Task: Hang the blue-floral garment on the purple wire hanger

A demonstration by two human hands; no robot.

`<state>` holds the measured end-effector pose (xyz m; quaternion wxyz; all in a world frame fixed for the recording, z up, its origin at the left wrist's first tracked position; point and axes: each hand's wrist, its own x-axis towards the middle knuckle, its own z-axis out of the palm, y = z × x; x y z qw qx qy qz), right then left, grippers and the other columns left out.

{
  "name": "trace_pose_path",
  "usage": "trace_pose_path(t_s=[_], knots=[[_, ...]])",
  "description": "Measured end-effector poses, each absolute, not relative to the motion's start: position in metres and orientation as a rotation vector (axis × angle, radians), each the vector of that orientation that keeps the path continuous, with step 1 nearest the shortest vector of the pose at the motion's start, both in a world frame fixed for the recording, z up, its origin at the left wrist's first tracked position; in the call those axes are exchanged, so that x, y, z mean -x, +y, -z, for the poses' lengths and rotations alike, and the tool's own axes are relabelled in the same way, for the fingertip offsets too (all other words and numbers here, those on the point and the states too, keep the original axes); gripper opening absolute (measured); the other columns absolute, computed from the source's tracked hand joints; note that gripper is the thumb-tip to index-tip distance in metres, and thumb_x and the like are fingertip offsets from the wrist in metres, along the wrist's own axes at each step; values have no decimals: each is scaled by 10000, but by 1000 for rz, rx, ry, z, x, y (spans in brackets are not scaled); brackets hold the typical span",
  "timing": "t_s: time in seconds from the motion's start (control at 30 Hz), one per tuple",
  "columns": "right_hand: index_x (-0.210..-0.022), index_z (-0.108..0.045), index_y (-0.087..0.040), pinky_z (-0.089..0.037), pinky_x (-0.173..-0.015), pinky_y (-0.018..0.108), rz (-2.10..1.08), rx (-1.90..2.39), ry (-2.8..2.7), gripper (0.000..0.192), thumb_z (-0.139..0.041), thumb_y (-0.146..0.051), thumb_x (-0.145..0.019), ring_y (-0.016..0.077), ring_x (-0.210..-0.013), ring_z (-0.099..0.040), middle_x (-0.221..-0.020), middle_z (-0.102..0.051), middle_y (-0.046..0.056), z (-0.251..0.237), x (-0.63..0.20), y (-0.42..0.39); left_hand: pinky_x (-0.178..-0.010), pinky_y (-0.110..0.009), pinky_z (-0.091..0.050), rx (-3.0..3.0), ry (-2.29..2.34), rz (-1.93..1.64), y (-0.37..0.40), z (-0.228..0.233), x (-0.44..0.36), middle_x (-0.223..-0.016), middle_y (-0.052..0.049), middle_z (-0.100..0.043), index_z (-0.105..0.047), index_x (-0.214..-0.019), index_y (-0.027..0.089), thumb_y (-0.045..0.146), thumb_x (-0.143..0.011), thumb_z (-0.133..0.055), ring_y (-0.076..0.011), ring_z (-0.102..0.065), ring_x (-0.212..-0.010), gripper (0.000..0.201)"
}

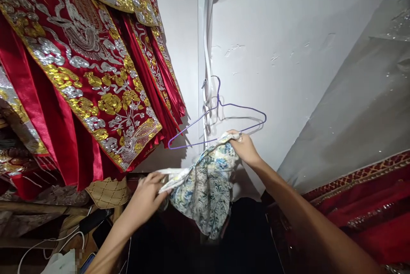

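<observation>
From the head camera, two bare arms reach up from the bottom of the frame toward a white wall. The left hand (pixel 147 193), in the lower middle, is closed on one end of a soft cloth with blue, green and cream flower patterns (pixel 205 188). The fingers pinch the pale edge of the cloth. The right hand (pixel 245 148), a little right of the middle, is closed on the other top corner of the same cloth and holds it up higher. The cloth hangs down between the two hands in loose folds, in the lower middle of the frame.

Just above the right hand is a thin purple wire hanger (pixel 221 120). It hangs on the white wall (pixel 288 52) from its hook, near a white strap (pixel 207 52) that runs down the wall. The top corner of the cloth is right at the lower bar of the hanger; whether it lies over the bar is hard to tell.

The upper left of the frame is filled with shiny red robes with gold and silver sewn flowers (pixel 80 77). More red cloth with a gold edge (pixel 368 205) lies at the lower right. White cables (pixel 51 242) lie at the lower left.
</observation>
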<state>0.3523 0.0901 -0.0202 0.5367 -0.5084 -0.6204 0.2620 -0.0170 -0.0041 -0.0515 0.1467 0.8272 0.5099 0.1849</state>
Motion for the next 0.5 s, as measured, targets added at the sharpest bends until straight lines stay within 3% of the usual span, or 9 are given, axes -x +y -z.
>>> trace_pose_path(t_s=[0.17,0.33,0.4,0.5], knots=[[-869,-725,-143,-458,-671,288,-584,1237,-1552,201,-606,-178,-711,216,-777,-658,-819,-732,57,11,-378,57,-1137,-602,-276,-2564,1471,-776,10,15,-2,-1595,-61,-414,-678,-806,212,413,-978,-498,-365,-279,-1464,320],[-959,-716,-143,-490,-683,298,-736,1136,-1578,283,-687,-173,-679,235,-798,-680,-864,-744,65,10,-371,27,-1179,-612,-199,-2694,1372,-1039,31,-28,-29,-1655,-46,-292,-570,-795,208,357,-991,-468,-374,-170,-1522,267],[-975,-719,-146,-486,-664,290,-772,1150,-1563,310,-675,-155,-669,230,-790,-676,-861,-743,60,10,-365,20,-1180,-550,-250,-2660,1314,-1146,43,-45,-33,-1655,-72,-289,-558,-784,208,358,-1000,-440,-353,-240,-1511,288],[-966,-717,-146,-460,-612,270,-802,1178,-1532,320,-646,-134,-653,201,-719,-655,-797,-729,40,9,-358,12,-1050,-438,-425,-2462,1366,-1161,58,-61,-28,-1474,-142,-554,-586,-796,215,418,-990,-456,-325,-552,-1300,310]])
